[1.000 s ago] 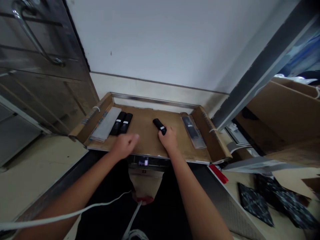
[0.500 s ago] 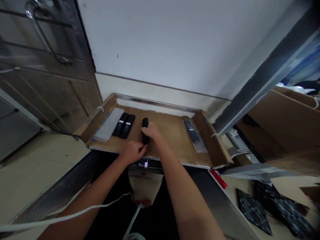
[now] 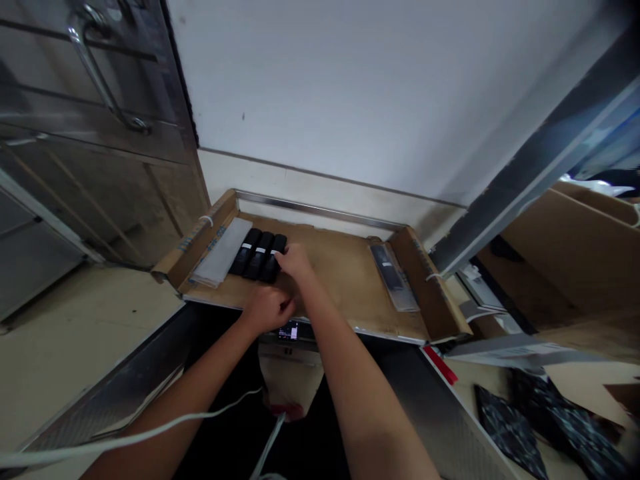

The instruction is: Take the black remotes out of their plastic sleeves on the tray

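Resting against the rightmost of three black remotes, the right hand has its fingers curled lightly onto that remote's right edge, touching rather than lifting; whether the thumb wraps under it is hard to tell from this angle. The three black remotes lie side by side, touching each other, long axes pointing away from the person, each with a small pale label across its middle. They sit on the left part of a flattened cardboard sheet that covers a metal-edged work surface. Just left of them lies a flat grey plastic sleeve, next to the raised left cardboard flap.

Left hand sits near the front edge of the cardboard, below the right hand, fingers loosely closed, holding nothing that shows. The two forearms cross close together.

Far right on the cardboard, well apart from the group, another remote in a clear bag lies beside the right flap. A white cable runs across the lower left. Small lit display shows under the front edge. Dark patterned pieces lie at lower right.
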A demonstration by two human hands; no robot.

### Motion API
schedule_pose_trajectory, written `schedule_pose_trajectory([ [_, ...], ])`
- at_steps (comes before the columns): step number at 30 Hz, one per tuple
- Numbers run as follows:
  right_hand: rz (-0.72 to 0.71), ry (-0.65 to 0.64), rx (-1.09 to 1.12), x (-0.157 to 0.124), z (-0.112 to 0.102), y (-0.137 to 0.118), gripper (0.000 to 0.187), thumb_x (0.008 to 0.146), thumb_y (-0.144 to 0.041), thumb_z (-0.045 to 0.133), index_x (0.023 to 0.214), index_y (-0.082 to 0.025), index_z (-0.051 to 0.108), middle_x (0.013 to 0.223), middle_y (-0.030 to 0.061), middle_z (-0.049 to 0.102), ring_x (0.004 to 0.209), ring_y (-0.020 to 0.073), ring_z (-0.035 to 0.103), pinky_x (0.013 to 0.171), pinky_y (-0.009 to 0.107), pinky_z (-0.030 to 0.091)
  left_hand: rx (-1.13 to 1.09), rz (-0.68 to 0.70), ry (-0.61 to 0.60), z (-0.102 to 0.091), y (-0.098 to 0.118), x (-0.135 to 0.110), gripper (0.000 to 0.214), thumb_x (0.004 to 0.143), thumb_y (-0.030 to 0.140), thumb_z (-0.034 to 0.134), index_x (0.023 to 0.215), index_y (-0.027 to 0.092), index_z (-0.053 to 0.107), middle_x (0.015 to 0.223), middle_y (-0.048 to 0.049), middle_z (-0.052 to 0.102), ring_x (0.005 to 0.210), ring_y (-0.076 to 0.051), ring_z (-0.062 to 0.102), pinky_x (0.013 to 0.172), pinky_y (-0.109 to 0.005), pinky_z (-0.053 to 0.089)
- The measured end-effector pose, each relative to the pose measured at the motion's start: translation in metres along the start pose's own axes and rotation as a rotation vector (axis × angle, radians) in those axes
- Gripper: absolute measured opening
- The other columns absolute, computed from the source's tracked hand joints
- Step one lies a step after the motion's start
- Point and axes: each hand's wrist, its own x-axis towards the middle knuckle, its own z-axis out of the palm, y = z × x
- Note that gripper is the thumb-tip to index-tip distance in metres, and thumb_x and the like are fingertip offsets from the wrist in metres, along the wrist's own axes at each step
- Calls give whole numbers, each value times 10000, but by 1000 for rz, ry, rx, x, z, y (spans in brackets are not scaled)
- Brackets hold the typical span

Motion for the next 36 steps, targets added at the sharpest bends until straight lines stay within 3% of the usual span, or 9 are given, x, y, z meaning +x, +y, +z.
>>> schedule_pose_trajectory([
  [4, -32, 36, -231, -8, -4, -3, 163, 863, -276, 603, 818, -157, 703, 915, 140, 731, 904, 270, 689, 808, 350, 515, 19, -2, -3, 0, 1, 0, 432, 941, 381, 463, 603, 178, 638, 596, -84, 641, 550, -172, 558, 538, -329, 260],
  [11, -9, 109, -256, -21, -18, 5, 227, 902, -298, 513, 891, -181, 707, 907, 103, 719, 875, 222, 661, 790, 305, 482, 46, -10, -8, 0, 2, 0, 464, 959, 396, 447, 584, 183, 618, 592, -80, 630, 551, -173, 545, 546, -324, 261],
  [15, -15, 444, -457, -51, -71, 49, 291, 880, -253, 495, 1082, -128, 663, 1081, 190, 666, 1046, 287, 594, 903, 396, 450, 26, 3, -1, -1, 3, 0, 491, 974, 401, 421, 562, 183, 576, 587, -67, 615, 573, -163, 543, 570, -325, 280],
  [17, 116, 632, -619, -66, -105, 79, 384, 857, -301, 538, 1173, -95, 610, 1222, 258, 583, 1146, 367, 534, 916, 482, 434, 25, -13, 8, -1, 4, 0, 502, 975, 415, 420, 551, 184, 558, 584, -62, 610, 573, -160, 536, 574, -326, 283],
  [19, 285, 688, -740, -76, -136, 108, 455, 835, -321, 572, 1198, -48, 575, 1222, 307, 552, 1157, 416, 521, 904, 538, 433, 23, -29, 16, -1, 5, 0, 500, 971, 422, 427, 549, 185, 552, 584, -59, 608, 568, -161, 528, 572, -327, 279],
  [23, 466, 578, -767, -75, -178, 139, 553, 813, -350, 628, 1247, -18, 542, 1189, 314, 587, 1137, 406, 580, 873, 494, 482, 14, -31, 24, 0, 5, 1, 485, 970, 412, 433, 556, 187, 551, 580, -53, 599, 570, -160, 527, 581, -323, 289],
  [28, 549, 272, -579, -63, -199, 140, 557, 728, -486, 705, 1076, -52, 685, 1068, 262, 685, 1029, 352, 683, 818, 382, 527, 42, -50, 25, -1, 5, 2, 483, 963, 412, 444, 547, 187, 545, 575, -49, 592, 567, -159, 521, 581, -317, 280],
  [32, 387, 323, -430, -68, -183, 127, 404, 711, -396, 710, 974, -90, 698, 1030, 230, 710, 997, 337, 697, 784, 357, 530, 28, -69, 19, -3, 8, 1, 490, 949, 418, 462, 524, 184, 527, 545, -38, 559, 541, -151, 488, 572, -311, 264],
  [36, 185, 100, 388, -81, -139, 106, 335, 767, -372, 657, 1035, -180, 599, 985, 105, 737, 725, 194, 710, 601, 278, 540, -167, -141, 18, -14, 13, 10, 495, 939, 464, 491, 537, 175, 515, 522, -8, 498, 528, -129, 453, 555, -289, 282],
])
